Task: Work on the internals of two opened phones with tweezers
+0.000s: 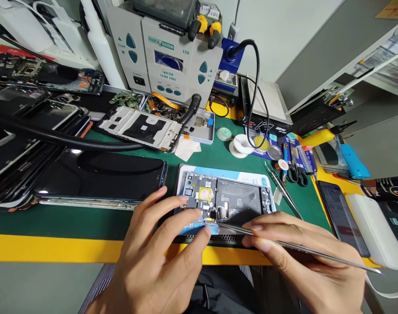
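Observation:
An opened phone (pixel 240 198) lies face down on a blue and white pad (pixel 248 175), its circuit board showing beside a wide dark bay. My left hand (pixel 166 244) has its fingers spread, the fingertips resting on the board end and the thumb at the phone's near edge. In my right hand (pixel 293 253) a thin metal spudger (pixel 317 251) is pinched between thumb and fingers. Its tip touches or nearly touches the phone's near edge, by the border of board and bay. Curved tweezers (pixel 284 192) lie to the right of the phone.
A grey hot-air station (pixel 162 56) stands behind, its black hose (pixel 71 139) crossing at left. Stacked phones (pixel 101 174) fill the left side. Solder spools (pixel 241 145), scissors (pixel 297 172), a dark phone (pixel 343 218) and a white power bank (pixel 375 231) sit to the right.

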The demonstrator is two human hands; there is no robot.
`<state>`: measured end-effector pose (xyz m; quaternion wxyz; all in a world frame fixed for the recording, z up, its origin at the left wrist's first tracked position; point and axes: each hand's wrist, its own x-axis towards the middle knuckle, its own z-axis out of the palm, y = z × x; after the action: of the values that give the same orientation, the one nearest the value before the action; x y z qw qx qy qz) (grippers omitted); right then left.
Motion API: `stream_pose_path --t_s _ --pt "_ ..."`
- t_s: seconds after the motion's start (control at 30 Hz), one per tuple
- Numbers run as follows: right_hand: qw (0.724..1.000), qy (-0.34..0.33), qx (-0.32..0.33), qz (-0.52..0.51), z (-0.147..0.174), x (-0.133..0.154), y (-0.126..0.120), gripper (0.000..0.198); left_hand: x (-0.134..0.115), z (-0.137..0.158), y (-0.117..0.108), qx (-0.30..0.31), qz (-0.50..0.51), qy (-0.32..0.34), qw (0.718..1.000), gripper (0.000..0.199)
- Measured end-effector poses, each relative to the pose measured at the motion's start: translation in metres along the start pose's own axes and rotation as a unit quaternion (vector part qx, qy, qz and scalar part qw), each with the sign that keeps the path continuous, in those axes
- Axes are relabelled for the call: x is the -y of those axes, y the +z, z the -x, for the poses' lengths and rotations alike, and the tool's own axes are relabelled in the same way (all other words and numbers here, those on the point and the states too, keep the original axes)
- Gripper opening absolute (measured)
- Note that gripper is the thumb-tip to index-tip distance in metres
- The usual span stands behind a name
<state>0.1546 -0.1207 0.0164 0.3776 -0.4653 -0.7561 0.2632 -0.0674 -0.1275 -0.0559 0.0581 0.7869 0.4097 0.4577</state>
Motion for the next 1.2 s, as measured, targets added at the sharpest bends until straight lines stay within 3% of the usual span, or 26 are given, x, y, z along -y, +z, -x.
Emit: stream_pose_path --t_s 0.57,0.93,1.2 --pt "1.0 -0.013 0.003 -0.004 0.0016 -0.0032 -0.0014 0.026 -0.0001 0.0006 -0.0017 0.003 -0.004 0.009 1.0 0.034" --pt "0.999 -0.014 0.026 -0.033 -0.0018 -0.001 -0.0021 0.034 -0.0001 -0.0003 -0.0003 0.002 0.0 0.009 1.0 0.032" --pt "0.999 -0.02 0.028 -0.006 0.0066 -0.0068 -0.0039 0.026 0.0003 0.0019 -0.0014 0.007 0.001 0.01 1.0 0.034"
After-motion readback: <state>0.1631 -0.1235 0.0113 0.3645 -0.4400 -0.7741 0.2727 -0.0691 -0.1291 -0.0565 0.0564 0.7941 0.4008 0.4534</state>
